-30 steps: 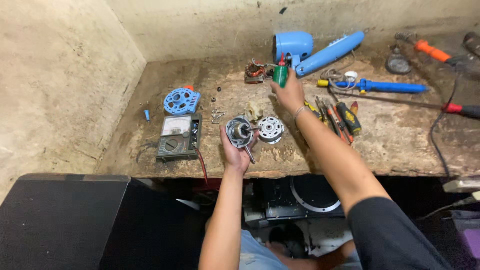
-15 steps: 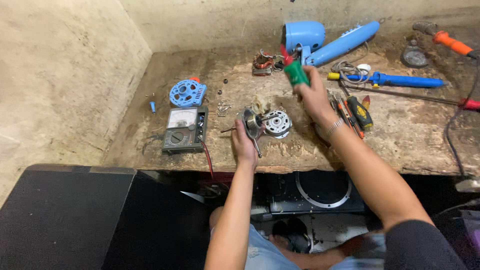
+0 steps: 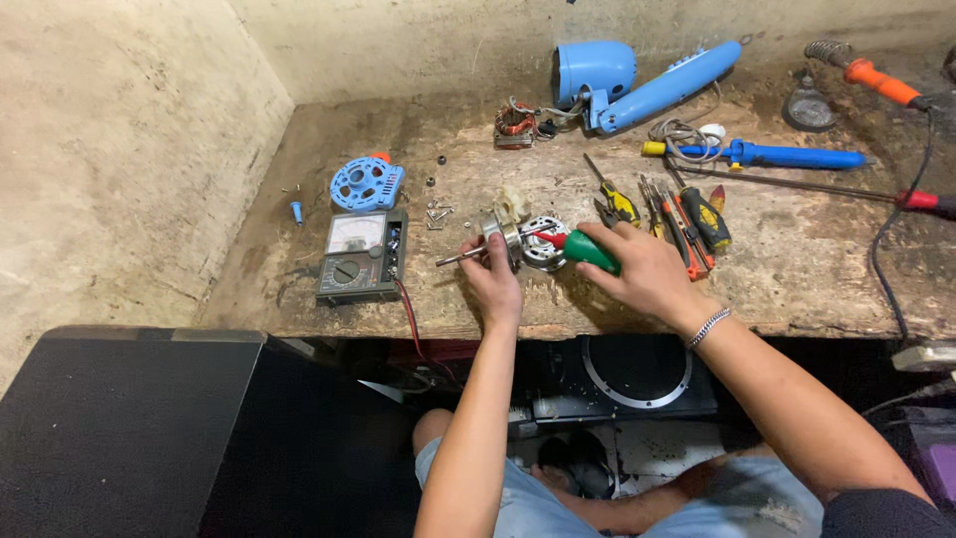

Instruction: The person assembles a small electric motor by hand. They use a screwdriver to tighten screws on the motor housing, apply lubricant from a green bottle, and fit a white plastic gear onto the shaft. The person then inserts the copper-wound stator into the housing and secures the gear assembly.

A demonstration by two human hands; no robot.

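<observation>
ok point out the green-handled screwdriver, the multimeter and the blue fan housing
green-handled screwdriver [image 3: 590, 250], head view, on the green handle in the right hand
multimeter [image 3: 360, 258], head view, on its dark front face by the dial
blue fan housing [image 3: 595, 70], head view, on the rounded shell

Screwdriver [image 3: 583, 249] tip hidden behind motor [image 3: 518, 242]; red-handled tool [image 3: 926, 201] cut off at right edge; loose screws [image 3: 438, 210] too small to tell.

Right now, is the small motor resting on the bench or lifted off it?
Cannot tell for certain. The left hand grips the motor with its shaft lying sideways, low over the workbench; any contact underneath is hidden.
</observation>
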